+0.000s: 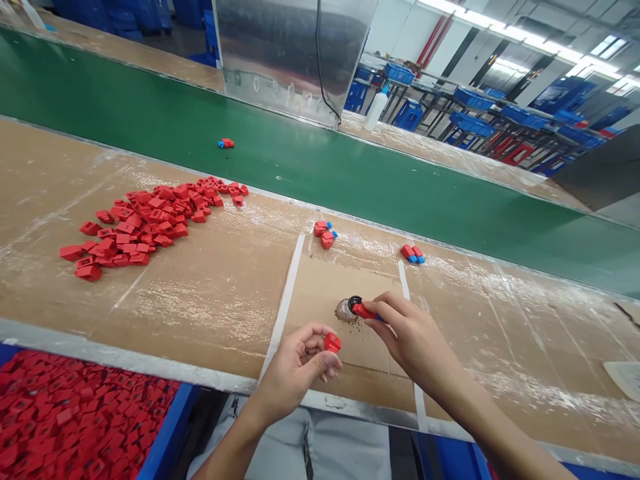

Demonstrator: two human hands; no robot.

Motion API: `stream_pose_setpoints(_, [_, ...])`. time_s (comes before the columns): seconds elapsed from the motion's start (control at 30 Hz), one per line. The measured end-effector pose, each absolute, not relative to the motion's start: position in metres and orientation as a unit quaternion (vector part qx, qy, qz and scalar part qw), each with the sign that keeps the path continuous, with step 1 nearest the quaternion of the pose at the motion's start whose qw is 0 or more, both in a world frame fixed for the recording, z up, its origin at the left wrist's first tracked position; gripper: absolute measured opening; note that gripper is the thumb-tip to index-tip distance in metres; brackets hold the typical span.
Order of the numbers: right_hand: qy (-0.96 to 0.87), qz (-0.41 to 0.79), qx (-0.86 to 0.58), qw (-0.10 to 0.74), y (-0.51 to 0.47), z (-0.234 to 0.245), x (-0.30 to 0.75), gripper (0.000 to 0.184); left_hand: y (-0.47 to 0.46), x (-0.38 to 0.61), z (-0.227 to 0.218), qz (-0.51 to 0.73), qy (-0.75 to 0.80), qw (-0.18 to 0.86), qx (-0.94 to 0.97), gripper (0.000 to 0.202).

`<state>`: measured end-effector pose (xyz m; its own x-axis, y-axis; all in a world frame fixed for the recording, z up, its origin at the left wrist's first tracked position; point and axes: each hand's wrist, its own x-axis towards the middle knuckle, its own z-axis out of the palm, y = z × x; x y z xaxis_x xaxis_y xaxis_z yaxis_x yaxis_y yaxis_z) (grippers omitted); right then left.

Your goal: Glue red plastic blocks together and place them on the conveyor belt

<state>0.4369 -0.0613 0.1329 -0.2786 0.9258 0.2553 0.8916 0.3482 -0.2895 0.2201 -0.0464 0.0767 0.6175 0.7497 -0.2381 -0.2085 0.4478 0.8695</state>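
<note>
A small red plastic block point(333, 343) is pinched between the thumb and fingers of my left hand point(303, 367), just above the cardboard-topped bench. My right hand point(407, 330) grips a red piece with a blue part point(366, 311). Its far end touches, or sits right over, a small round fixture point(346, 309) with a black ring, set in the bench. My fingers hide part of that piece. Behind my hands lie two red pieces with blue tips point(326, 235), and a similar red-and-blue pair point(413, 254) rests to the right.
A heap of red blocks point(145, 223) covers part of the bench at left. Below it stands a blue bin point(170, 427) full of red blocks. A green conveyor belt point(300, 170) runs behind, carrying one red-and-blue piece point(227, 143). Beyond are a metal housing point(285, 60) and a white bottle point(377, 109).
</note>
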Motion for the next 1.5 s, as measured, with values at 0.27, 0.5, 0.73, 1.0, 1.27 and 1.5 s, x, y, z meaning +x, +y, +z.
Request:
stream_pose_setpoints(0.27, [-0.767,0.021,-0.59,0.253,-0.06,0.136,0.44,0.015,-0.047,0.22,0.077,0.302,0.314,0.782,0.445,0.022])
stream_pose_setpoints(0.5, [-0.702,0.128,-0.618,0.33,-0.077,0.144,0.43,0.018,-0.048,0.22,0.075,0.303,0.302,0.777,0.462,0.021])
stream_pose_setpoints(0.73, [-0.702,0.2,-0.577,0.367,-0.101,0.135,0.412,0.02,-0.046,0.219,0.073,0.296,0.3,0.772,0.476,0.023])
stream_pose_setpoints(1.0, [-0.707,0.206,-0.57,0.363,-0.103,0.125,0.406,0.02,-0.047,0.219,0.074,0.294,0.295,0.777,0.473,0.024])
stream_pose_setpoints(1.27, [-0.717,0.206,-0.565,0.353,-0.104,0.12,0.403,0.019,-0.047,0.22,0.076,0.294,0.293,0.783,0.463,0.024])
stream_pose_setpoints(1.5, [-0.731,0.233,-0.549,0.331,-0.108,0.114,0.404,0.019,-0.047,0.218,0.08,0.264,0.305,0.756,0.516,0.022])
